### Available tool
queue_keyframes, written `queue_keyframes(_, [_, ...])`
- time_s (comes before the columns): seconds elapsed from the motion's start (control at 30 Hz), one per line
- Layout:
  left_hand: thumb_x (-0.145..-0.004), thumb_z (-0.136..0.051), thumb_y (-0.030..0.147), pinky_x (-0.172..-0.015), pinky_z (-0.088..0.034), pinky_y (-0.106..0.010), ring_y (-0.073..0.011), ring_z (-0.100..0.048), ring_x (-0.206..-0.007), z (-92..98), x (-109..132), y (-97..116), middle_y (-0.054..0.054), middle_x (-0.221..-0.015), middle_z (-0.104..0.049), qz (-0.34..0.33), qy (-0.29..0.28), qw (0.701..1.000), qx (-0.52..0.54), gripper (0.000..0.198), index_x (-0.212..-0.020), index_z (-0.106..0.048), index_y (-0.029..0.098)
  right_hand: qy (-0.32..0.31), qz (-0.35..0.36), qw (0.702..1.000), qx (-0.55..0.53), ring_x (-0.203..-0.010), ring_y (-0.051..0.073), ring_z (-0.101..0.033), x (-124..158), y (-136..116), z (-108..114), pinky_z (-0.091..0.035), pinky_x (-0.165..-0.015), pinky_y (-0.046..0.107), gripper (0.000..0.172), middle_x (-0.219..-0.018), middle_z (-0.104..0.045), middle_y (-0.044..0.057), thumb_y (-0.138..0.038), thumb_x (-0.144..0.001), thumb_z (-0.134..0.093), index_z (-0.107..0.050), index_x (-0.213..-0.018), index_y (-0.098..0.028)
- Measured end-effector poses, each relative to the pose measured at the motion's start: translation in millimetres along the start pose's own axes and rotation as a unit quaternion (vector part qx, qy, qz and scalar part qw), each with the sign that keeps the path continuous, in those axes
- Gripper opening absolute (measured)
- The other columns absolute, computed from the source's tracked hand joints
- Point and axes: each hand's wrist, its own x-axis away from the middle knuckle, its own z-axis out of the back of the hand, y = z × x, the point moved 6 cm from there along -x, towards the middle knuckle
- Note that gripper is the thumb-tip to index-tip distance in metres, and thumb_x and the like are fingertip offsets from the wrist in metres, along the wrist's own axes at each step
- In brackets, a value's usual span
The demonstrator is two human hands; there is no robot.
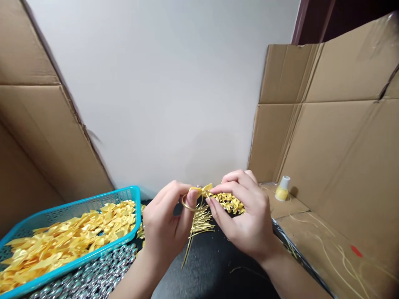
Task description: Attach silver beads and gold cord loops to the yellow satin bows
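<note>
In the middle of the head view I hold a small yellow ribbon bow [197, 190] with a tiny bead at its centre. My left hand [170, 218] pinches the bow's left side between thumb and forefinger. A gold twist tie [189, 208] curves in a loop below that thumb. The thumb and forefinger of my right hand [246, 211] close at the bow's right side, where the tie seems to pass between them; the exact grip is partly hidden. Beneath my hands lies a bundle of loose gold ties [202, 222].
A turquoise basket [137, 207] of yellow ribbon pieces stands left, with silvery beads [102, 265] before it. Behind my right hand are finished-looking yellow bows [230, 203]. A small yellow bottle [282, 190] with a white cap stands right. Cardboard panels [343, 137] flank the black table [193, 278].
</note>
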Motion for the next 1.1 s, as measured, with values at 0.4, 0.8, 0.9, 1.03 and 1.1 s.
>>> queue_keyframes(0.4, [-0.087, -0.053, 0.006, -0.062, -0.045, -0.026, -0.014, -0.059, -0.069, -3.1, 6.1, 3.2, -0.003, -0.077, -0.064, -0.041, 0.0, 0.999, -0.008, 0.014, -0.092, -0.059, 0.018, 0.016, -0.061, 0.998, -0.026, -0.08, 0.02, -0.055, 8.7, 3.0, -6.2, -0.043, -0.075, 0.04, 0.005, -0.083, -0.061, 0.006, -0.017, -0.08, -0.063, -0.064, -0.084, -0.016])
queue_keyframes(0.8, [-0.09, -0.055, 0.019, -0.057, -0.04, -0.024, -0.0111, -0.051, -0.061, -6.4, 5.8, -8.9, 0.002, -0.067, -0.058, 0.094, -0.056, 0.989, 0.099, 0.011, -0.08, -0.06, 0.02, -0.061, -0.162, 0.97, -0.169, -0.077, 0.014, -0.053, 9.2, 15.5, -18.5, -0.043, -0.07, 0.03, 0.009, -0.081, -0.055, 0.001, -0.017, -0.085, -0.055, -0.055, -0.076, -0.019])
queue_keyframes(0.9, [-0.091, -0.056, 0.026, -0.056, -0.042, -0.024, -0.0115, -0.052, -0.06, -9.5, 10.7, -15.1, 0.002, -0.065, -0.059, 0.187, -0.045, 0.968, 0.162, 0.017, -0.076, -0.062, 0.02, -0.059, -0.163, 0.969, -0.173, -0.076, 0.014, -0.051, 9.3, 16.1, -19.0, -0.042, -0.069, 0.03, 0.011, -0.081, -0.053, 0.001, -0.017, -0.086, -0.054, -0.053, -0.075, -0.019])
queue_keyframes(1.03, [-0.089, -0.059, 0.032, -0.057, -0.047, -0.022, -0.0119, -0.058, -0.061, -16.5, 15.4, -19.0, 0.001, -0.065, -0.063, 0.265, -0.023, 0.934, 0.237, 0.022, -0.072, -0.064, 0.019, -0.049, -0.16, 0.97, -0.177, -0.075, 0.014, -0.051, 9.2, 16.0, -20.0, -0.042, -0.069, 0.03, 0.012, -0.08, -0.053, 0.001, -0.016, -0.086, -0.052, -0.052, -0.075, -0.019])
queue_keyframes(1.1, [-0.088, -0.06, 0.035, -0.058, -0.049, -0.022, -0.0123, -0.059, -0.062, -19.0, 16.6, -20.9, 0.001, -0.064, -0.064, 0.287, -0.015, 0.92, 0.267, 0.024, -0.071, -0.064, 0.019, -0.046, -0.157, 0.971, -0.174, -0.077, 0.015, -0.051, 9.6, 15.7, -20.1, -0.042, -0.069, 0.031, 0.012, -0.081, -0.053, 0.001, -0.016, -0.087, -0.052, -0.053, -0.075, -0.019])
